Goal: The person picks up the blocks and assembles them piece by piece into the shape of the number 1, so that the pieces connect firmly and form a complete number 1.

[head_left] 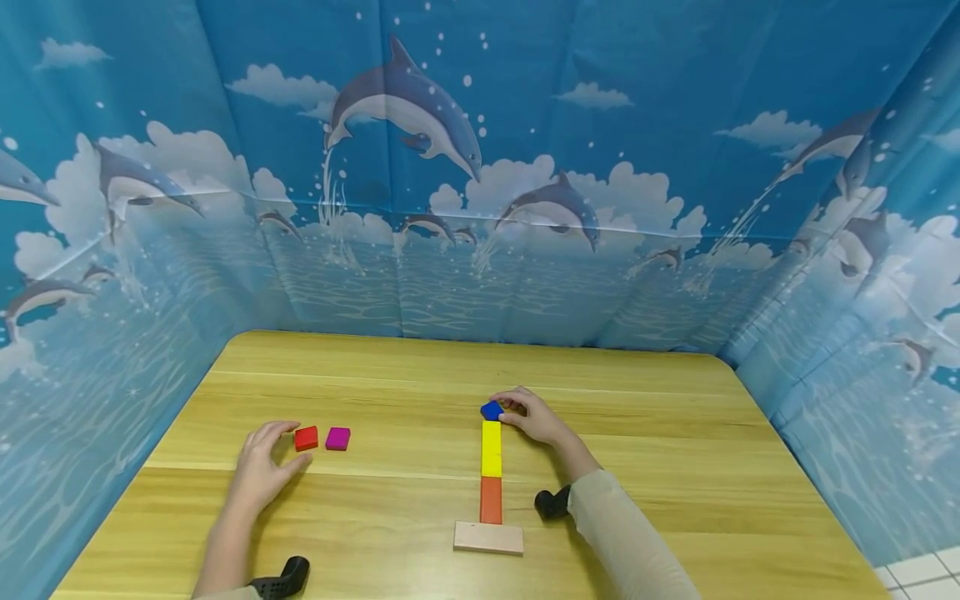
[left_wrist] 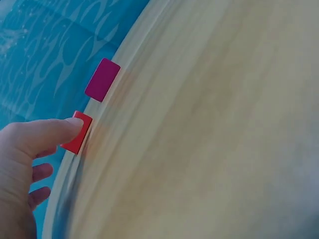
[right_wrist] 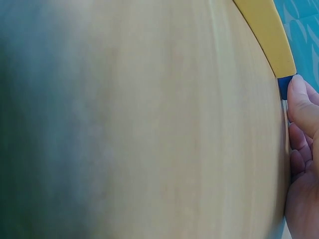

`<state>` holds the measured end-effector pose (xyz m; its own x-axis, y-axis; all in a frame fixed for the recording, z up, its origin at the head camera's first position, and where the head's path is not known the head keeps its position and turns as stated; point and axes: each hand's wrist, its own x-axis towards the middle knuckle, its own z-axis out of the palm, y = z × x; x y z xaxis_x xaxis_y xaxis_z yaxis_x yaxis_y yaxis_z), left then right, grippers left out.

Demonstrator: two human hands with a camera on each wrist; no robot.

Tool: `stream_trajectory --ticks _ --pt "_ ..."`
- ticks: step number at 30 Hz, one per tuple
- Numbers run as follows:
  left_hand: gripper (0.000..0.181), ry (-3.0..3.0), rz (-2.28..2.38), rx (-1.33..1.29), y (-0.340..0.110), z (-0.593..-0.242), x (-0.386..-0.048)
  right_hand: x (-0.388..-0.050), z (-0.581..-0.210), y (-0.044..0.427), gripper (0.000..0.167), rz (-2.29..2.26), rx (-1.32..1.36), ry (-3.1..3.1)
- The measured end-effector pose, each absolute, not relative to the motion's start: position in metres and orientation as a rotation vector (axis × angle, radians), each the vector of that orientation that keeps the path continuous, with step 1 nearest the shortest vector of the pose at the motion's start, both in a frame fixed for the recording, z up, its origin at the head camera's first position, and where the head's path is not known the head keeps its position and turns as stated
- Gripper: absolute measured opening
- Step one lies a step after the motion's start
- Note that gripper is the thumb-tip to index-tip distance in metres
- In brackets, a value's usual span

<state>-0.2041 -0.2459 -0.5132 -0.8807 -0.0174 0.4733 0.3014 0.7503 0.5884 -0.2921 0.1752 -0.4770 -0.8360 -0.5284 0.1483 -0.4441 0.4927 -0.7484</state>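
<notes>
In the head view my right hand (head_left: pixel 531 417) pinches a small blue block (head_left: pixel 491 410) between thumb and fingers, at the far end of a long yellow block (head_left: pixel 491 448). The blue block (right_wrist: pixel 284 87) meets the yellow block's end in the right wrist view, partly covered by my thumb. On the left, my left hand (head_left: pixel 264 465) rests with thumb and index finger spread around a red block (head_left: pixel 306 438), a gap showing between them. Just right of it lies a magenta block (head_left: pixel 337 438). The thumb overlaps the red block (left_wrist: pixel 77 133) in the left wrist view.
Below the yellow block an orange-red block (head_left: pixel 491 500) continues the line, and a pale wooden block (head_left: pixel 488 538) lies crosswise at its near end. The wooden table (head_left: pixel 637 383) is bordered by a dolphin-print curtain (head_left: pixel 480 283) at the back and sides.
</notes>
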Motion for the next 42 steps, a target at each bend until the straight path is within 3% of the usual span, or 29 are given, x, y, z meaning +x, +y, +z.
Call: stream_trajectory --ticks 10,42 --pt "0.05 -2.483 -0.979 -0.215 -0.249 -0.525 -0.208 -0.312 -0.512 0.185 0.029 -1.285 -0.864 2.66" --pt "0.037 -2.557 -1.001 -0.132 -0.255 -0.528 -0.213 -0.316 -0.513 0.185 0.029 -1.254 -0.814 2.65"
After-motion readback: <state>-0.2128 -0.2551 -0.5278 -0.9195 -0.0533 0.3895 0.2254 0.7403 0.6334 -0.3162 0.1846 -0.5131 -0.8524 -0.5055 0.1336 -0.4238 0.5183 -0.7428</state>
